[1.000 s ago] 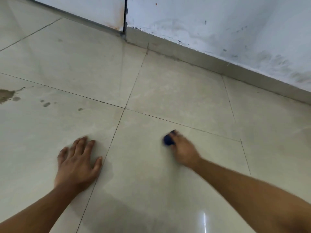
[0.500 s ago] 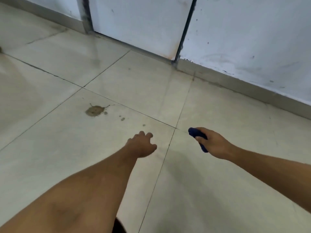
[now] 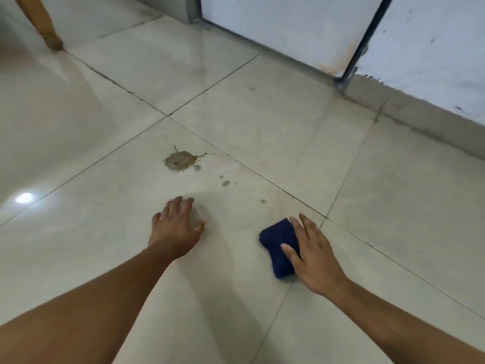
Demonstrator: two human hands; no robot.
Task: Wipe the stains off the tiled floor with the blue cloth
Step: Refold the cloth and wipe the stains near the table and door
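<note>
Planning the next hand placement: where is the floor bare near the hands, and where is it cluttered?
Bare: the tile between left hand and blue cloth, and tiles right of the right hand up to the skirting. Crowded: brown stain and droplets ahead of the left hand; chair leg far left.

Blue cloth [image 3: 278,248]: we see only its left part; the right hand [image 3: 313,254] lies flat over the rest, so we cannot tell its full shape or folds.
Left hand [image 3: 176,228]: its fingertips [image 3: 189,201] are blurred; we cannot tell whether they touch the tiled floor [image 3: 262,122].
Wooden leg [image 3: 39,21]: cut off by the top edge; what it belongs to we cannot tell.
Both forearms: cut off by the bottom and right edges.
Door [image 3: 283,24]: only its bottom strip shows, cut by the top edge.
Small droplets [image 3: 225,183] by the brown stain [image 3: 179,161]: too small for us to make out detail.
</note>
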